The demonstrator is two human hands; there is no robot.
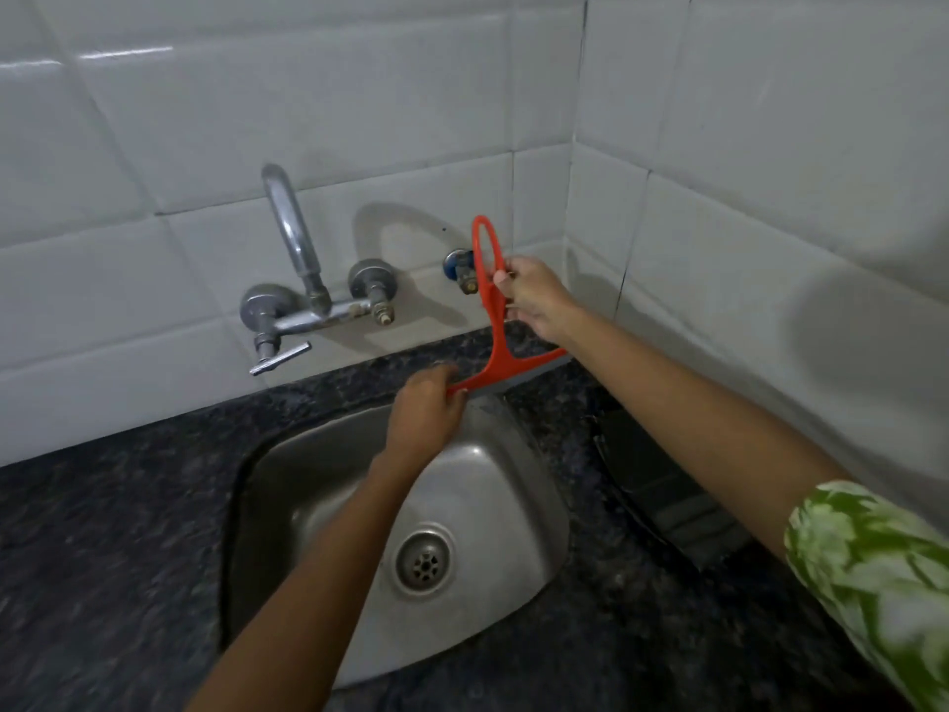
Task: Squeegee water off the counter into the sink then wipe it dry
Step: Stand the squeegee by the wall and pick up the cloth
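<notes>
Steel sink (328, 454) set in dark speckled counter (102, 531); basin holds nothing but its round drain (422, 558), near-centre. Orange squeegee (494, 321) stands almost upright at far right corner of sink, blade edge down on the counter strip between sink rim and wall, loop handle up against the tiles. Right hand (534, 300) grasps the handle, fingers curled round the loop's lower part. Left hand (426, 408) pinches the left end of the blade bar, just over the sink's far rim. Both forearms cross above the basin; right arm wears a green-and-white patterned sleeve (873, 578). Chrome wall tap (295, 269) left of the squeegee, spout arching up, lever handle pointing right. Small blue-collared valve (462, 272) on wall, partly behind the squeegee handle. Dark flat object (662, 485) on counter right of sink, under right arm, blurred, can't tell what. White tiled wall (257, 105) behind and at right.
</notes>
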